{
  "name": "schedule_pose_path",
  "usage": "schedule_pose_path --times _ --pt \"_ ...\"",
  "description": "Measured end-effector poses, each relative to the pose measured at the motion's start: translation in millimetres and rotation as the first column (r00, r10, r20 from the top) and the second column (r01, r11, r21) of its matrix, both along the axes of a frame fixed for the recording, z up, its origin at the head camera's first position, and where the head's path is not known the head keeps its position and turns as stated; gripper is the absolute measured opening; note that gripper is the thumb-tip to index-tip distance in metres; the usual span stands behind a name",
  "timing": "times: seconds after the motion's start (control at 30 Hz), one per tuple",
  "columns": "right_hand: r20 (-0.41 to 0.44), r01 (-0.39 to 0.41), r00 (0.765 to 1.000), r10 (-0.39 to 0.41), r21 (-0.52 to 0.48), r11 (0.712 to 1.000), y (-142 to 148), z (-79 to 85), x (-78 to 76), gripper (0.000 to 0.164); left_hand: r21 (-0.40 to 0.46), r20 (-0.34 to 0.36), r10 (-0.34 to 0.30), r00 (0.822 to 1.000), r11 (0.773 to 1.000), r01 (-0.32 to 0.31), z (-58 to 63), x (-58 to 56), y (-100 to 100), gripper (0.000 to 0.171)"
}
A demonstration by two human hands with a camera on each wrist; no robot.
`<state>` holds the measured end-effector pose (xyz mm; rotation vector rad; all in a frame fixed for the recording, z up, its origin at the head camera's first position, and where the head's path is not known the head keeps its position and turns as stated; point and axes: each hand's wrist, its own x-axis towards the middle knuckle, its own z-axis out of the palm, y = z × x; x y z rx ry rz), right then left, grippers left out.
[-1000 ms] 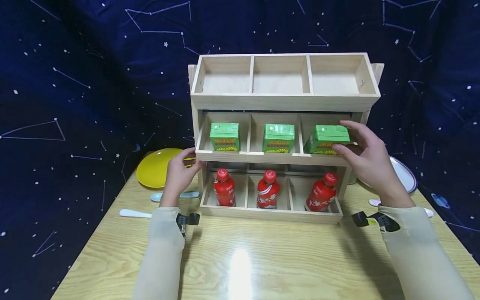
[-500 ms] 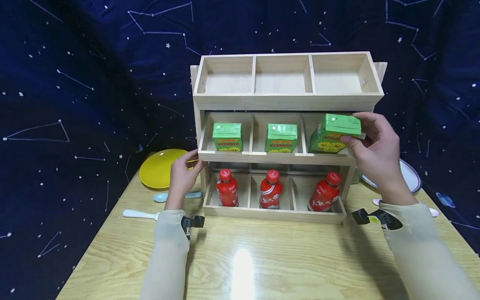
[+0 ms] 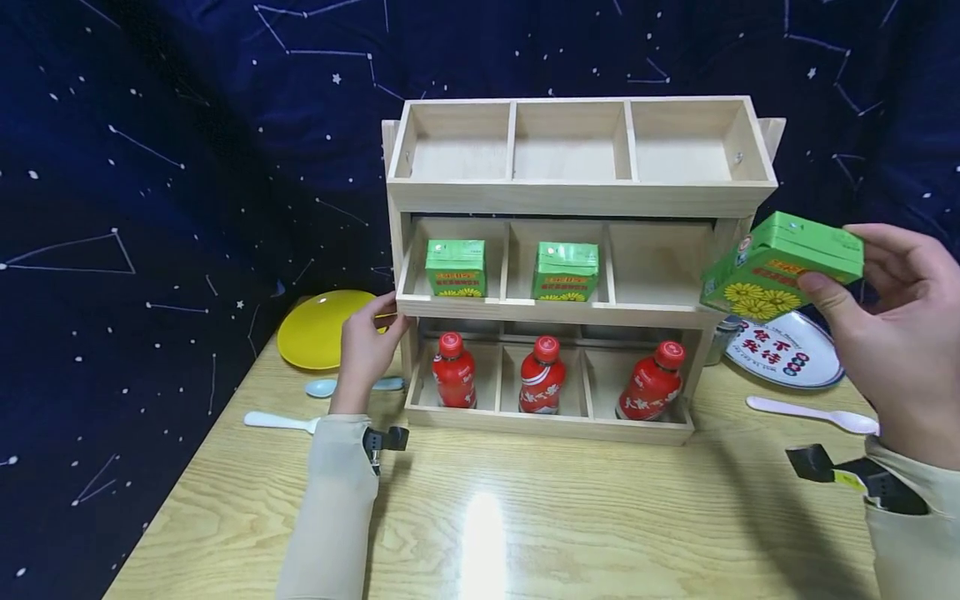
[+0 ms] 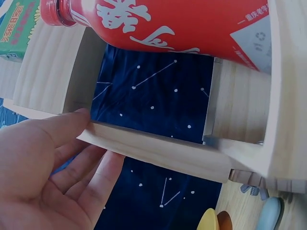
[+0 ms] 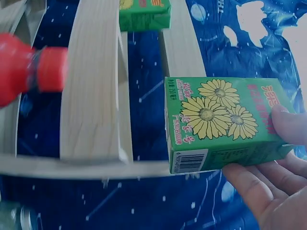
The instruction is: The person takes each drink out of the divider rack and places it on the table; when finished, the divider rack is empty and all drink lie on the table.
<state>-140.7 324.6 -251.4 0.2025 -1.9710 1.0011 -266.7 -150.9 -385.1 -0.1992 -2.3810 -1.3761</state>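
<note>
My right hand (image 3: 911,333) grips a green drink carton (image 3: 787,267) with yellow flowers, tilted in the air just right of the wooden rack (image 3: 581,198). In the right wrist view the thumb lies on the printed face of that carton (image 5: 225,120) and the fingers are under it. My left hand (image 3: 369,350) holds the rack's left upright post; the left wrist view shows thumb and fingers about the wooden bar (image 4: 158,148). Two more green cartons, a left one (image 3: 456,268) and a middle one (image 3: 566,272), stand in the middle tier.
Red bottles (image 3: 542,377) stand in the bottom tier, one per compartment. A yellow plate (image 3: 315,333), a blue spoon (image 3: 321,387) and a white utensil handle (image 3: 277,422) lie left. At right are a white plate (image 3: 783,354), a pale spoon (image 3: 813,413) and a glass jar (image 3: 722,340).
My right hand has lifted the right-hand carton out of the middle tier and carried it rightward and nearer, tilting it. The left hand stays on the rack.
</note>
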Motion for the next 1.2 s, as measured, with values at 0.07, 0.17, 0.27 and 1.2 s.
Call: schedule_pose_path --times 0.07,0.17,0.27,1.2 --pt "-0.001 -0.008 1.0 0.008 -0.013 1.0 10 -6.2 4.7 0.048 0.0 0.001 -0.004 1.0 1.0 0.004 -0.5 -0.8 -1 0.043" --pt "-0.046 -0.042 0.998 0.042 -0.01 0.999 25 -19.3 10.6 0.044 0.0 0.009 -0.004 1.0 1.0 0.004 -0.9 -1.3 -1 0.042" --pt "-0.037 0.003 0.999 -0.004 -0.015 1.0 37 -33.5 16.9 0.043 0.01 0.01 -0.006 1.0 1.0 0.006 -0.1 -1.0 -2 0.041" --pt "0.527 0.203 0.831 -0.178 0.01 0.979 76 -150.6 -22.3 0.057 0.009 0.004 0.024 1.0 1.0 -0.024 -2.0 -2.0 -2 0.038"
